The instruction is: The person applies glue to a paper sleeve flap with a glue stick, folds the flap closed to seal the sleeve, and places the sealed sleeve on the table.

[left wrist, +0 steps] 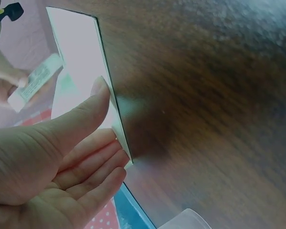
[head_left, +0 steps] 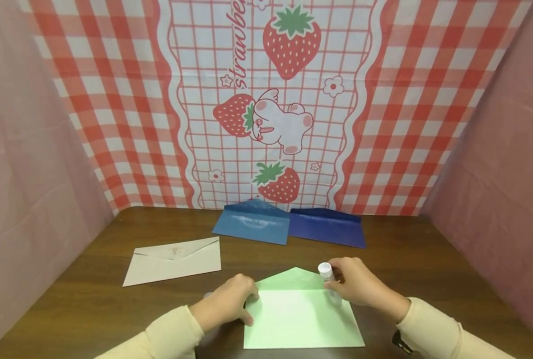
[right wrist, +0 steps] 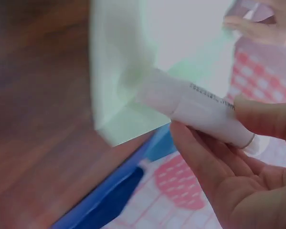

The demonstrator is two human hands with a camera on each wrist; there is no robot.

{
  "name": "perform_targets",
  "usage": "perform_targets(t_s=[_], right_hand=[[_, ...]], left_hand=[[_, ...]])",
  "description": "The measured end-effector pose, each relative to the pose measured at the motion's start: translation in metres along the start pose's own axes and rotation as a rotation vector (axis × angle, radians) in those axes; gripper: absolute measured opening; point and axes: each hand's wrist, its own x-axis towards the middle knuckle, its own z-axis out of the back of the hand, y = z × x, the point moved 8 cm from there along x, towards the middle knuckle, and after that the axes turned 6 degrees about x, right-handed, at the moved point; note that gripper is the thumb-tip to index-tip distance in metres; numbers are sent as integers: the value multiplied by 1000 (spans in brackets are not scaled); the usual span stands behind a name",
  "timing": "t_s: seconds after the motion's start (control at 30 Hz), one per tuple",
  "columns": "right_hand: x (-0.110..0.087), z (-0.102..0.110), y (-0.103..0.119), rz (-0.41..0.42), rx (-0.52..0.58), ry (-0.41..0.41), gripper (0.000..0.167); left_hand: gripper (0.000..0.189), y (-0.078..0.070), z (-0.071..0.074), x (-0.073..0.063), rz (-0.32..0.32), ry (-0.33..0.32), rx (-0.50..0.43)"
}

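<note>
A light green envelope (head_left: 302, 321) lies with its pointed flap raised away from me. My left hand (head_left: 228, 301) rests at its left edge; in the left wrist view the thumb and fairly straight fingers touch the edge. A white, printed glue stick (right wrist: 200, 109) is in my right hand (head_left: 360, 281), pinched between thumb and fingers. Its white end (head_left: 325, 269) points up and its lower end tilts down over the envelope's right side, near the flap fold. Whether that end touches the paper, I cannot tell.
Behind stand a blue envelope (head_left: 253, 227) and a dark blue envelope (head_left: 326, 230), flaps up. A cream envelope (head_left: 176, 264) with its flap down lies at left. Some clear plastic piece (left wrist: 185, 220) sits by my left hand. A strawberry-print cloth (head_left: 288, 119) hangs behind the table.
</note>
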Motion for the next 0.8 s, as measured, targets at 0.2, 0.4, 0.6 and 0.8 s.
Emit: perform_targets(t_s=[0.2, 0.4, 0.6, 0.8], right_hand=[[22, -25, 38, 69, 61, 55, 20], [36, -59, 61, 167, 131, 133, 19], [41, -73, 63, 203, 144, 77, 14], [35, -71, 60, 223, 123, 38, 12]], left_hand=[[40, 2, 0, 1, 1, 2, -3], [42, 2, 1, 3, 3, -9, 27], [42, 2, 0, 1, 0, -10, 14], [41, 3, -1, 1, -18, -18, 21]])
